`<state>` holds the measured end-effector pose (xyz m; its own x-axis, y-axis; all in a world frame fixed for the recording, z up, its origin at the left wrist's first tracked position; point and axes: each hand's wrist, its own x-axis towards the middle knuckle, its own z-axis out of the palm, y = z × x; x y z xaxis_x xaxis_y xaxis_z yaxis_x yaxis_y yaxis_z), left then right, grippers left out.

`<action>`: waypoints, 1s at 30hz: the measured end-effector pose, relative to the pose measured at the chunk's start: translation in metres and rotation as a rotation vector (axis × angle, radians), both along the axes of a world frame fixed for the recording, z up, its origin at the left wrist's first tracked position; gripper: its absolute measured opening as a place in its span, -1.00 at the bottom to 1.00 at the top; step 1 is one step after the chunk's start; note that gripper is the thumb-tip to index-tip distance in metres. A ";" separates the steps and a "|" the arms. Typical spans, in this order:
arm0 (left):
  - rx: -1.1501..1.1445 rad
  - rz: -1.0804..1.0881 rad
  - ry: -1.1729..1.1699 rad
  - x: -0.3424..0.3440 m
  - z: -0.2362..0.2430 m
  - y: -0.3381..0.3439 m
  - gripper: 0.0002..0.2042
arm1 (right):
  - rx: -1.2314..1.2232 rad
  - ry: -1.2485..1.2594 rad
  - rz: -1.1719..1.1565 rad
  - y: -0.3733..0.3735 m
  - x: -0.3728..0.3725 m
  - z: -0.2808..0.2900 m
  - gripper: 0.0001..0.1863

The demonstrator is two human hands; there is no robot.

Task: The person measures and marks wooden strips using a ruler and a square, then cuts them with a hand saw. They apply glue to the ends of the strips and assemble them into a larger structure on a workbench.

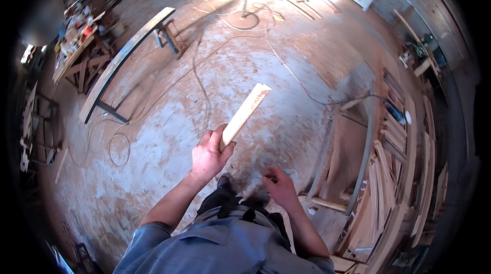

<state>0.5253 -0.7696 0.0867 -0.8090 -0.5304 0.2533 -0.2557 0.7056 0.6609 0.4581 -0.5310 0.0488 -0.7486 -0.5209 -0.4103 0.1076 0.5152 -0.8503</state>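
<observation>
A light wooden strip (244, 115) is gripped near its lower end by my left hand (208, 156), with the fingers wrapped round it. It slants up and to the right, well above the floor, and its far end looks rough with reddish marks. My right hand (280, 186) hangs to the right of my legs, slightly blurred. Its fingers are loosely bent and apart, and I see nothing in it.
A long narrow board (128, 51) rests on supports at the left, near a cluttered workbench (76, 64). Cables (202, 90) trail across the floor around a stand (244, 17). At the right, a wooden bench (381, 115) holds many wood strips (381, 182) and a power tool (395, 112).
</observation>
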 end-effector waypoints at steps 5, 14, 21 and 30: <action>0.013 0.110 -0.096 0.040 -0.003 -0.063 -0.49 | 0.020 -0.070 0.010 -0.056 -0.003 -0.010 -0.47; 0.138 0.235 -0.251 0.075 -0.028 -0.135 -0.56 | 0.303 0.002 0.097 -0.067 -0.059 -0.082 -0.57; 0.146 0.368 -0.288 0.050 -0.048 -0.192 -0.59 | 0.471 -0.327 -0.152 -0.023 -0.117 -0.176 -0.64; 0.227 0.434 -0.338 -0.042 -0.027 -0.319 -0.56 | 0.475 -0.619 -0.411 -0.071 -0.196 -0.239 -0.55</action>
<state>0.4837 -1.0882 0.0593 -0.5222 -0.8415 -0.1386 -0.7114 0.3402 0.6149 0.2619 -0.6022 -0.1897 -0.4108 0.0693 -0.9091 0.7325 0.6188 -0.2839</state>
